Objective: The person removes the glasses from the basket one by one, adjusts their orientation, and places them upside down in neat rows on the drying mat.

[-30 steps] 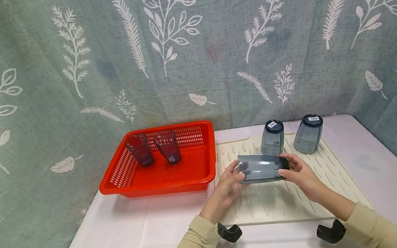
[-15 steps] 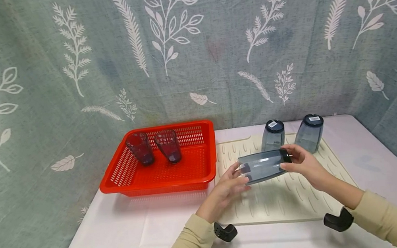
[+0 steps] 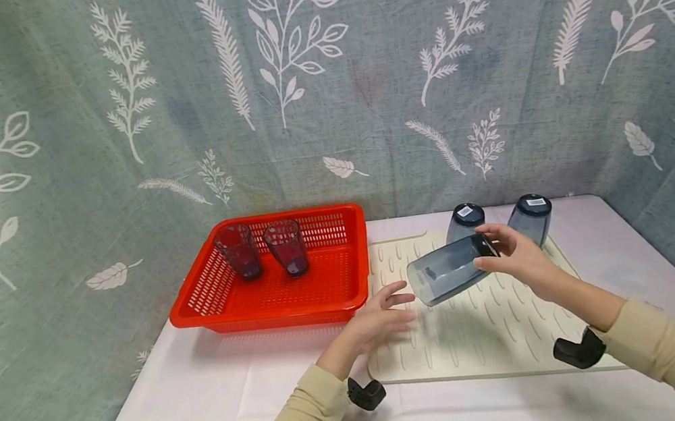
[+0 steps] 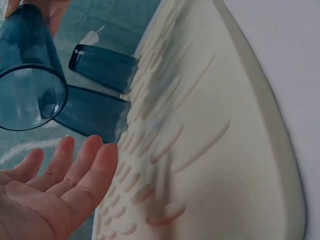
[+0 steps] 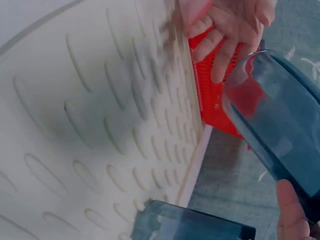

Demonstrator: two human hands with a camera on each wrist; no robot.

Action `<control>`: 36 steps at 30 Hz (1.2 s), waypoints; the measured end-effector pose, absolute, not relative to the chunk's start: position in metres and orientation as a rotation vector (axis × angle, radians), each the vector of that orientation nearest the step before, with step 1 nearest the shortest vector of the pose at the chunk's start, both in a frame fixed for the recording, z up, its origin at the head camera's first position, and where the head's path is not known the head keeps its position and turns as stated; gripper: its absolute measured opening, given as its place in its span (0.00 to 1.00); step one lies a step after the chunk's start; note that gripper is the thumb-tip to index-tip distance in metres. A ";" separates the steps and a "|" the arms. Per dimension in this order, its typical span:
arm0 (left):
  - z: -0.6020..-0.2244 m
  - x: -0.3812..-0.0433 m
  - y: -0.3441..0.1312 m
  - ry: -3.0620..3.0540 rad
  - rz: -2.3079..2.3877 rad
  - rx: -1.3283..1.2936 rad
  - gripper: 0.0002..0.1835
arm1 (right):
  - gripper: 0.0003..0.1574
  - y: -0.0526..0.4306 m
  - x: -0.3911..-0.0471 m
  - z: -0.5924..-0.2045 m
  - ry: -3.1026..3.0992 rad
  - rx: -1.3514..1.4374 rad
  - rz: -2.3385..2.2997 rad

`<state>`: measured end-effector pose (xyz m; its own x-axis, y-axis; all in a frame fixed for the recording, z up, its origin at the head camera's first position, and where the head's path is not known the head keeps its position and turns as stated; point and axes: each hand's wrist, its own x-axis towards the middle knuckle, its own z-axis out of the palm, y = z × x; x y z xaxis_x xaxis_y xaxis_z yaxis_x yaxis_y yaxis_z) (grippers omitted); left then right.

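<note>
A blue-grey drinking glass [image 3: 450, 271] is held tilted above the cream ridged mat [image 3: 448, 349], its mouth down to the left. My right hand [image 3: 519, 262] grips it round the dark base, the thumb at the near side. Just left of the glass's mouth, my left hand [image 3: 379, 322] has its fingers spread and touches nothing; in the left wrist view its palm faces up below the glass's rim [image 4: 32, 97]. Two more glasses stand upside down at the mat's back, one partly hidden behind the held glass [image 3: 465, 222], the other [image 3: 532, 217] behind my right hand.
A red plastic basket [image 3: 281, 321] sits left of the mat on the white-covered table [image 3: 271, 406]. Two glasses [image 3: 237, 250] lean inside it. A patterned grey-green curtain [image 3: 308, 159] hangs behind the table.
My left hand has let go of the glass's mouth end and drawn back left. The right hand has lifted its base up and to the right, so the glass now tilts mouth downward.
</note>
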<state>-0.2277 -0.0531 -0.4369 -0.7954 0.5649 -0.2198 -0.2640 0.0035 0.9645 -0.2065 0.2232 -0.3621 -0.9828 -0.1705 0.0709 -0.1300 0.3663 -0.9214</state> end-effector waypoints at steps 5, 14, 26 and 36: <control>-0.425 -0.224 -0.061 1.844 1.716 0.330 0.36 | 0.42 0.222 -0.212 -0.353 2.606 -0.259 -1.639; -0.395 -0.215 -0.074 1.986 1.575 0.497 0.35 | 0.42 0.218 -0.220 -0.337 2.644 -0.306 -1.546; -0.334 -0.214 -0.102 2.286 1.519 0.532 0.36 | 0.42 0.199 -0.239 -0.320 2.760 -0.405 -1.293; -0.293 -0.231 -0.136 2.588 1.435 0.490 0.36 | 0.41 0.183 -0.252 -0.314 2.859 -0.475 -1.138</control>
<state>-0.2309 -0.1359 -0.2929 -0.9368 0.3482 0.0330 0.2124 0.4913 0.8447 -0.2522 0.1827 -0.3139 -0.9530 -0.2905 0.0858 -0.2700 0.6862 -0.6755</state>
